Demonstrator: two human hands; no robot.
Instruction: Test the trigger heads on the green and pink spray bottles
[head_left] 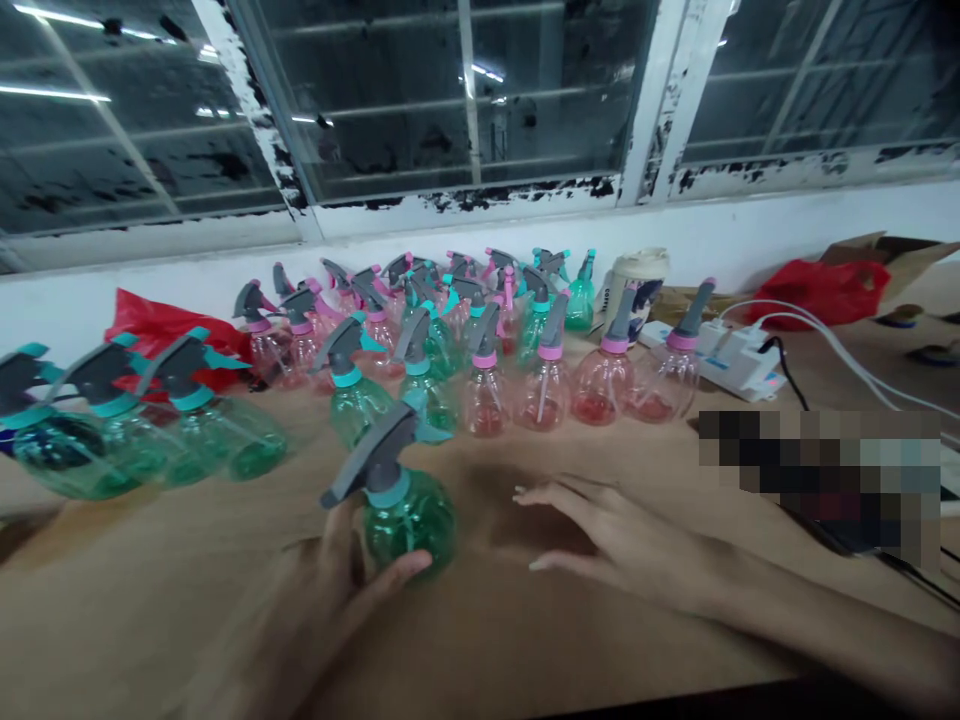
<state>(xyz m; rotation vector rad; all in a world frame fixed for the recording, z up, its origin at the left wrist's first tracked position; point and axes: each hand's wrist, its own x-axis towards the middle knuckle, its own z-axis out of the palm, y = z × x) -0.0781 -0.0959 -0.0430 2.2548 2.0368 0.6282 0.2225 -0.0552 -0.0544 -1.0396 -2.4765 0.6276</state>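
My left hand (330, 590) grips a green spray bottle (412, 520) by its round body, thumb across the front. Its grey trigger head with a turquoise collar points up and leans a little. To the right, my right hand (592, 530) hovers over the table, thumb and fingers apart, holding nothing. Just behind the held bottle stands another green spray bottle (360, 405). Pink spray bottles (540, 395) form a front row beyond my right hand. Several more green spray bottles (187, 445) stand in a row at the left.
More pink and green bottles crowd against the white wall (360, 245). A coffee cup (634, 285) and a white power strip (739, 355) with cables stand at the back right. Red plastic bags (180, 335) lie left, with another red bag (817, 290) right. A blurred-out dark item (825, 490) lies at right.
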